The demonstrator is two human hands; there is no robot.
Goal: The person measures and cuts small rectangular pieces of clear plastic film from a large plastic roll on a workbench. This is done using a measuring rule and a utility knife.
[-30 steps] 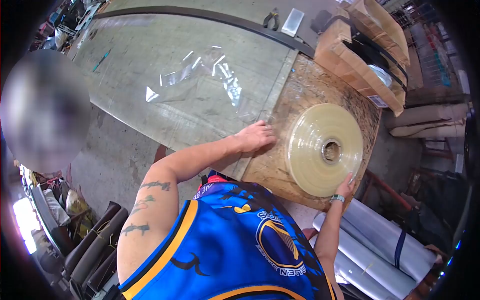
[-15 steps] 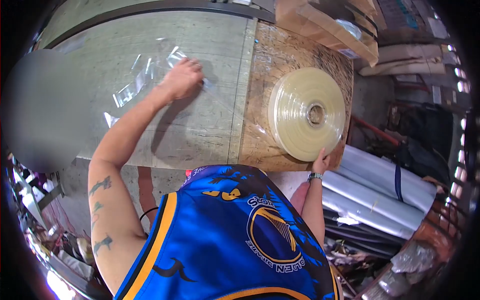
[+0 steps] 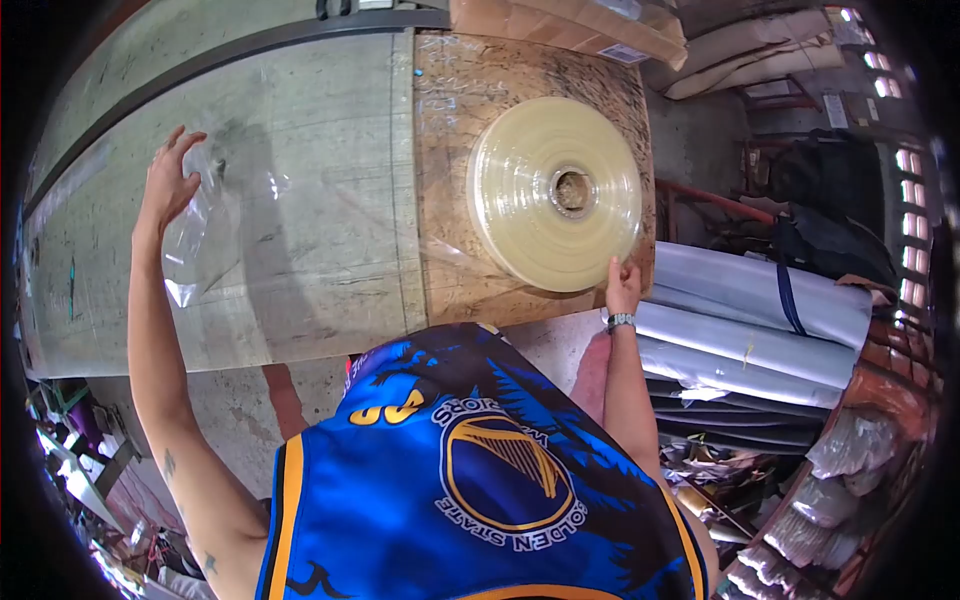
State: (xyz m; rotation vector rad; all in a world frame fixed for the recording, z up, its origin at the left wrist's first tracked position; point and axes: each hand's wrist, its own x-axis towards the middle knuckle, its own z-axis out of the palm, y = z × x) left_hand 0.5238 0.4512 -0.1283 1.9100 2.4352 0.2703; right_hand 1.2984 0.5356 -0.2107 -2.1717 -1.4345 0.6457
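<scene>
A large roll of clear film [image 3: 510,190] lies flat on the brown board, its cardboard core facing up. My right hand [image 3: 624,285] is at the roll's near right edge, with its fingers on the rim. Far to the left, my left hand [image 3: 175,178] is over the grey-green tabletop, thumb and fingers apart. Loose clear film [image 3: 190,245] lies beside and below this hand; any contact between them is hard to make out. A faint see-through strip [image 3: 450,250] runs left from the roll.
The work table [image 3: 330,290] has a dark metal bar [image 3: 250,45] along its back. A cardboard box [image 3: 570,25] stands behind the roll. Silvery long rolls [image 3: 740,335] lie to the right of the table, and a red bar [image 3: 720,200] crosses behind them.
My left hand has moved far left, and its fingers have spread. The loose film has shifted left too. My right hand stays at the roll's edge while the view has turned.
</scene>
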